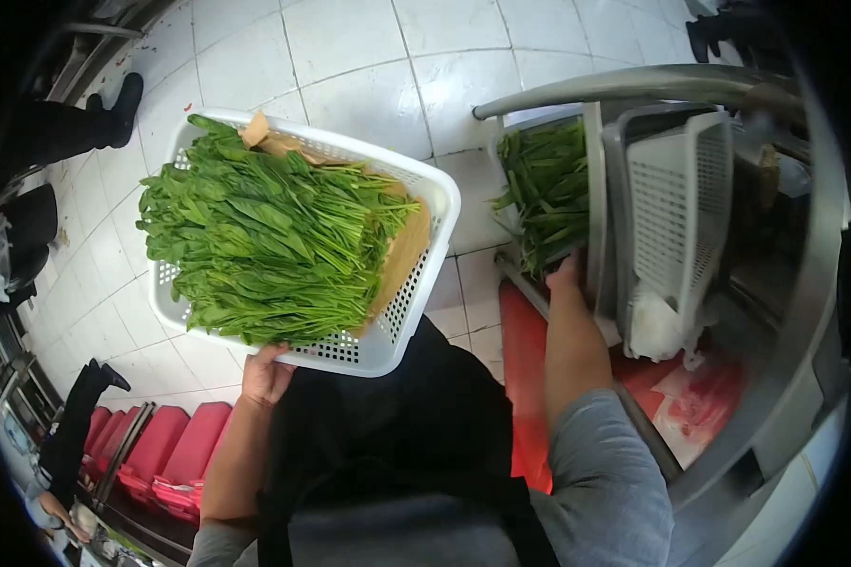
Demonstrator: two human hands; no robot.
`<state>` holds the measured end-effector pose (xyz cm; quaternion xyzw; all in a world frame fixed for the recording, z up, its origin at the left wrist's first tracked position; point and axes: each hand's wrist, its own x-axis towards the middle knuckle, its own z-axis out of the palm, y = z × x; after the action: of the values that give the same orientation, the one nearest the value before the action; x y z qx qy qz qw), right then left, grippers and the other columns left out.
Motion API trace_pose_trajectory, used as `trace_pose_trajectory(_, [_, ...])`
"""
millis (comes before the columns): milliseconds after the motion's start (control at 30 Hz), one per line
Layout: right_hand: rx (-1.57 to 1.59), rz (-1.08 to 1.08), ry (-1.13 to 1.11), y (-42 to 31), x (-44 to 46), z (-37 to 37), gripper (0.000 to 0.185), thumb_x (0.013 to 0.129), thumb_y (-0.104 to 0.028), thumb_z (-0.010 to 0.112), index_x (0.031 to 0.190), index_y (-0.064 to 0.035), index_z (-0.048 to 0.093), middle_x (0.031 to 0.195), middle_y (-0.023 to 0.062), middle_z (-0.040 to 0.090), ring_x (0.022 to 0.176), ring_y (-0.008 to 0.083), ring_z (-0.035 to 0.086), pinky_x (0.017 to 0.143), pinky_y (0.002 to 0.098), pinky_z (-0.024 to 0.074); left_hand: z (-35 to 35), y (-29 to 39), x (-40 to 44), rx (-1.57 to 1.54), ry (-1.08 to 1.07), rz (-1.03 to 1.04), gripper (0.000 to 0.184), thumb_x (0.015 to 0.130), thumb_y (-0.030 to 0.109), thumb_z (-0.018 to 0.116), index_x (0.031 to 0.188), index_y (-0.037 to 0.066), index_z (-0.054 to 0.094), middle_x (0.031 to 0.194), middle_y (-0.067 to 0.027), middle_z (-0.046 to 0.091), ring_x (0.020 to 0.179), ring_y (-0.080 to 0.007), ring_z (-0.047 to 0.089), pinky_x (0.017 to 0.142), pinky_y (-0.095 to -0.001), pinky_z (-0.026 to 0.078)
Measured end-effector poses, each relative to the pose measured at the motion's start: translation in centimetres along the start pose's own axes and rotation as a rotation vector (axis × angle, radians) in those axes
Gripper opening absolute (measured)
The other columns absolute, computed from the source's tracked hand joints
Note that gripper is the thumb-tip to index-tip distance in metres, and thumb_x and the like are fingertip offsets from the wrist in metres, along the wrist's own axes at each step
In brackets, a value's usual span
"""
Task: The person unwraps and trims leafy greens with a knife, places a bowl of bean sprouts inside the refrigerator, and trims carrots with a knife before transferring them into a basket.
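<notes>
My left hand (269, 375) grips the near rim of a white perforated plastic basket (447, 203), held tilted in front of me. Bunches of leafy greens (265, 227) with long stems fill it, lying on brown paper (408, 250). Over on the right, my right hand (564, 272) is closed at the near edge of a second basket (497, 142) on a metal rack. That one holds long, flat green leaves (544, 184). My right fingertips are partly hidden by the basket edge and leaves.
Upright white baskets (671, 198) stand on the rack beneath a curved metal rail (624, 85). Red plastic (525, 378) hangs low by my right arm. Pink bins (189, 449) line the lower left. Other people's legs (113, 118) appear at the left, on white floor tiles (350, 47).
</notes>
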<state>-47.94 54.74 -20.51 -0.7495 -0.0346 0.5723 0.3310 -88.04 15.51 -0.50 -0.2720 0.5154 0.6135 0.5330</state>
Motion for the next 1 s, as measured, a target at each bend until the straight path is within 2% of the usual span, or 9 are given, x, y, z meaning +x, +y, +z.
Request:
trace_pose_trajectory(133, [-0.062,0.005,-0.031,0.1,1.8,-4.1,0.061,0.086,-0.045,0.061,0.137,-0.0169,0.04,0.136,0.0094,0.044,0.117,0.0301,0.047,0.096,0.0466,0.0417,-1.6,0.0,0.4,0.013,0.017,-0.037,0.046,0.078,-0.003,0.058,0.123,0.002,0.047,0.119,-0.0118,0.055,0.108,-0.0297,0.055,0.094,-0.0469,0.046])
trace_pose_trajectory(300, [-0.056,0.186,0.012,-0.9,-7.0,-1.2,0.053,0.088,-0.036,0.061,0.131,-0.0095,0.045,0.13,0.0112,0.049,0.116,0.029,0.05,0.093,0.0464,0.0454,-1.7,0.0,0.7,-0.021,0.01,-0.037,0.043,0.079,-0.003,0.057,0.121,0.002,0.049,0.116,-0.0127,0.056,0.109,-0.0308,0.054,0.096,-0.049,0.044])
trace_pose_trajectory(400, [0.127,0.229,-0.213,2.1,-5.0,-3.5,0.046,0.093,-0.038,0.052,0.13,-0.0103,0.046,0.129,0.0131,0.052,0.116,0.032,0.051,0.093,0.0498,0.0464,-2.3,-0.3,0.5,-0.023,0.016,-0.052,0.04,0.079,-0.001,0.057,0.118,-0.001,0.05,0.115,-0.014,0.057,0.109,-0.032,0.054,0.097,-0.0512,0.043])
trace_pose_trajectory(467, [0.217,0.009,-0.3,3.1,-9.4,-1.2,0.043,0.092,-0.03,0.053,0.127,-0.0077,0.047,0.126,0.0123,0.054,0.114,0.0292,0.053,0.092,0.0477,0.0483,-3.7,-0.7,0.9,-0.024,-0.015,-0.096,0.039,0.078,0.001,0.058,0.116,-0.002,0.051,0.114,-0.0148,0.057,0.109,-0.0328,0.054,0.097,-0.0524,0.042])
trace_pose_trajectory(533, [0.395,0.095,-0.358,4.6,-9.1,-2.7,0.037,0.091,-0.022,0.052,0.124,-0.0054,0.049,0.123,0.0126,0.056,0.112,0.0274,0.056,0.093,0.046,0.0487,-3.2,-0.5,0.9,0.014,0.017,-0.097,0.04,0.077,0.004,0.058,0.116,-0.003,0.051,0.115,-0.0149,0.057,0.109,-0.0319,0.054,0.098,-0.0504,0.042])
trace_pose_trajectory(700, [0.645,-0.049,-0.395,7.5,-8.7,0.6,0.037,0.092,-0.027,0.048,0.123,-0.0085,0.053,0.12,0.0111,0.057,0.107,0.0285,0.056,0.085,0.0438,0.0507,-2.8,-0.7,1.3,0.068,-0.078,0.02,0.048,0.076,0.004,0.058,0.123,-0.001,0.048,0.118,-0.0132,0.057,0.111,-0.0311,0.054,0.097,-0.05,0.043])
trace_pose_trajectory(833, [0.786,0.038,-0.085,4.4,-6.4,8.0,0.04,0.095,-0.029,0.044,0.125,-0.0023,0.048,0.12,0.0127,0.058,0.105,0.0324,0.058,0.092,0.0474,0.0502,-3.0,-0.7,1.7,0.104,-0.083,0.05,0.053,0.076,0.004,0.06,0.127,0.003,0.046,0.122,-0.0121,0.055,0.111,-0.0316,0.054,0.093,-0.0532,0.046])
trace_pose_trajectory(900, [0.845,0.027,-0.179,3.4,-4.8,10.8,0.048,0.097,-0.037,0.042,0.132,-0.0035,0.042,0.126,0.0185,0.053,0.111,0.0351,0.054,0.094,0.0502,0.0486,-3.5,-0.7,2.0,0.108,-0.072,0.049,0.053,0.076,0.004,0.061,0.127,0.003,0.046,0.123,-0.0122,0.054,0.111,-0.0319,0.054,0.094,-0.0538,0.046])
trace_pose_trajectory(1000, [0.816,0.274,-0.324,4.9,-4.9,12.4,0.063,0.096,-0.042,0.046,0.141,-0.0036,0.027,0.132,0.0265,0.044,0.115,0.0378,0.051,0.095,0.0511,0.0473,-3.5,-0.7,1.9,0.092,-0.051,0.029,0.048,0.077,0.003,0.06,0.123,-0.001,0.048,0.122,-0.0135,0.054,0.11,-0.0329,0.055,0.097,-0.0561,0.044])
